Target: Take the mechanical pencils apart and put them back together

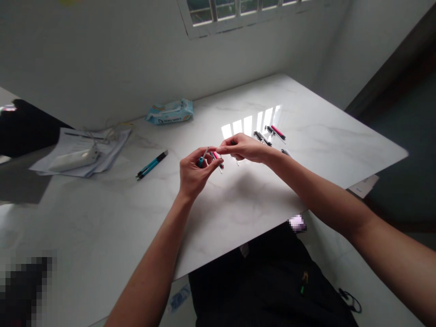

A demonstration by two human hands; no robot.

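My left hand (195, 171) is closed around a small bundle of pen parts (215, 159), pink and teal with thin refills sticking out, held above the white marble table (143, 213). My right hand (242, 148) meets it from the right, its fingertips pinched on the upper end of one pink piece. Beyond my right hand lie a pink pen (278, 132) and dark pens (262, 138) on the table. A teal and black pen (151, 165) lies to the left of my left hand.
A blue packet of wipes (170, 112) sits at the back by the wall. Papers with a white device and cable (80, 153) lie at the far left. The table's near edge runs diagonally above my dark-clothed lap (272, 281).
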